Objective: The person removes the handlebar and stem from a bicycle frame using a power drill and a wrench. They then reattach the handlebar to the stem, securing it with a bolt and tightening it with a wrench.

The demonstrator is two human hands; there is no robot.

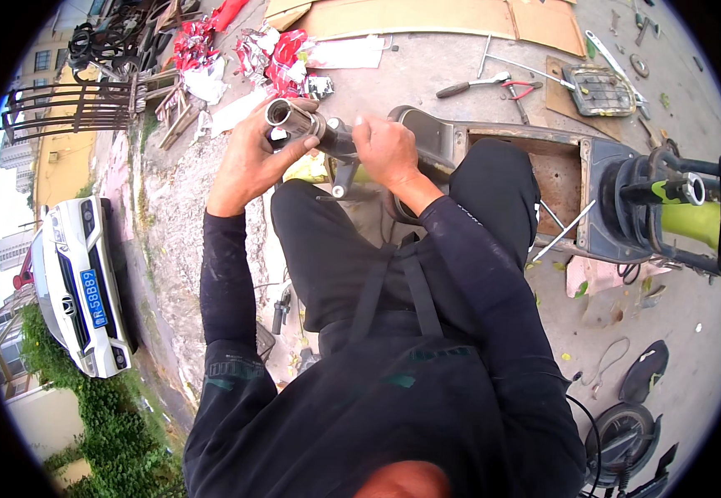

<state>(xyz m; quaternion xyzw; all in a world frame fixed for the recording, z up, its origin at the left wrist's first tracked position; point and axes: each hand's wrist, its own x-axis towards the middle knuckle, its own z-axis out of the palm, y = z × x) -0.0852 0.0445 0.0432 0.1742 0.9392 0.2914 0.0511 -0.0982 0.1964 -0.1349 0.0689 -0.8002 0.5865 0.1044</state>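
Car [78,286], white, parked at left; scooter frame [605,174], dark and stripped, with a rust-brown open compartment, running from the person's knees toward the right; cardboard [402,20], flat on the ground ahead. Metal tube [302,124], open-ended, above the gap between the knees; left hand [251,153], fingers and thumb clamped around its bright end; right hand [387,151], apart from the left, curled closed at its darker length, contents hidden; ratchet wrench [470,85] and red-handled pliers [520,85], on the ground beyond.
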